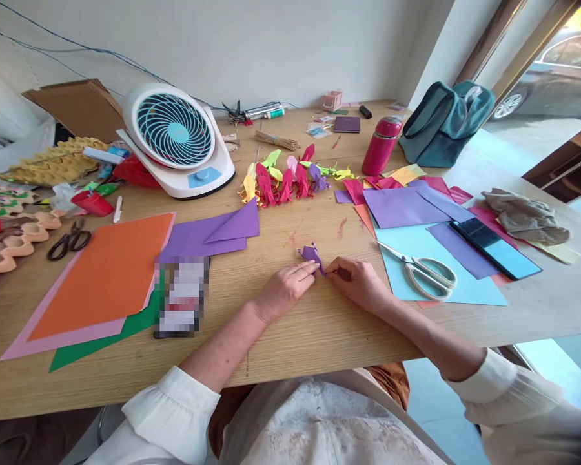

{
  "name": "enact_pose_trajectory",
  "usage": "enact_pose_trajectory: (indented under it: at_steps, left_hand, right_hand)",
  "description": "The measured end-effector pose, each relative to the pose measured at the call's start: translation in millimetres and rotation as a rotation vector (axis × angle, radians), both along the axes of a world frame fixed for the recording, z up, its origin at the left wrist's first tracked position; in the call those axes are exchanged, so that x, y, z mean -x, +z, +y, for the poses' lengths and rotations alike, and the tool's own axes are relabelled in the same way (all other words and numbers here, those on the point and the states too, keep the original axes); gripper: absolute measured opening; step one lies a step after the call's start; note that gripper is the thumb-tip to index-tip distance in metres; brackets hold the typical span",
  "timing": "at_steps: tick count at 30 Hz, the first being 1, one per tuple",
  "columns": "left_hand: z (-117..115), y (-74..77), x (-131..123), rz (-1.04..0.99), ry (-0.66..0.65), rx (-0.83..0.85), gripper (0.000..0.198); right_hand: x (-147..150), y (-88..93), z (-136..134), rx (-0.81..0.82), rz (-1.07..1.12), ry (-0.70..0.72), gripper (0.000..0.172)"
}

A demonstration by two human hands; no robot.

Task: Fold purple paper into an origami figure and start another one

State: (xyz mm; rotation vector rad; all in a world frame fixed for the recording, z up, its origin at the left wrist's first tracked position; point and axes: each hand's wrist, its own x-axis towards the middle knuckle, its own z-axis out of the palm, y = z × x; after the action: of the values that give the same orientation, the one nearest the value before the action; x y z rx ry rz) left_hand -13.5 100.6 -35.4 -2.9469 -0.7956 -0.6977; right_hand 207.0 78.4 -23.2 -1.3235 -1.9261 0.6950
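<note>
A small purple folded-paper piece [312,254] with curled tips lies on the wooden table in front of me. The fingers of my left hand [286,289] are pressed together over its near part, holding it against the tabletop. From the other side, my right hand [361,283] pinches the paper's lower right end between thumb and fingertips; that end is partly hidden. Beyond the hands sits a cluster of finished folded-paper flowers [285,184] in red, yellow, green, pink and purple. White-handled scissors [428,274] rest on a light blue sheet [469,292] to the right of my right hand.
Orange sheets [106,278], a phone [183,298] and black scissors [70,241] lie at left. A white fan [177,139] stands behind. Purple sheets [401,206], another phone [496,245], a pink flask [382,145] and a teal bag [445,126] are at right.
</note>
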Motion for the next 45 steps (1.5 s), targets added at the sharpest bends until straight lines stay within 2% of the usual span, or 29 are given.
enact_pose_trajectory:
  at_steps: [6,10,17,22,27,31,34,40,45]
  left_hand:
    - [4,3.2,-1,0.037,-0.031,0.065,0.027]
    - [6,2.0,-2,-0.023,-0.021,0.122,0.025]
    - [9,2.0,-2,-0.207,-0.071,0.241,0.018]
    - [8,2.5,-1,-0.23,-0.092,0.244,0.029]
    - [4,2.2,1,-0.137,-0.075,0.166,0.033]
    - [3,3.3,2,-0.155,-0.057,0.23,0.036]
    - [2,4.2,3,-0.181,0.004,0.307,0.037]
    - [1,3.5,7,-0.256,0.044,0.404,0.012]
    - [0,2.3,9,-0.224,0.034,0.357,0.012]
  right_hand:
    - [-2,-0.3,-1,-0.106,-0.071,0.025,0.015]
    - [-3,-1.4,2,-0.173,-0.198,0.065,0.02]
    - [-11,-2.2,11,-0.532,-0.477,0.233,0.021]
    - [-17,1.4,14,-0.719,-0.628,0.33,0.023]
    - [-20,-1.3,10,-0.65,-0.571,0.312,0.023]
    - [-24,-1.2,1,-0.569,-0.527,0.303,0.021]
    - [-26,0.0,-5,-0.518,-0.532,0.304,0.022]
    - [-24,0.9,-5,-0.48,-0.546,0.323,0.024]
    - [-24,0.1,-4,-0.491,-0.499,0.313,0.024]
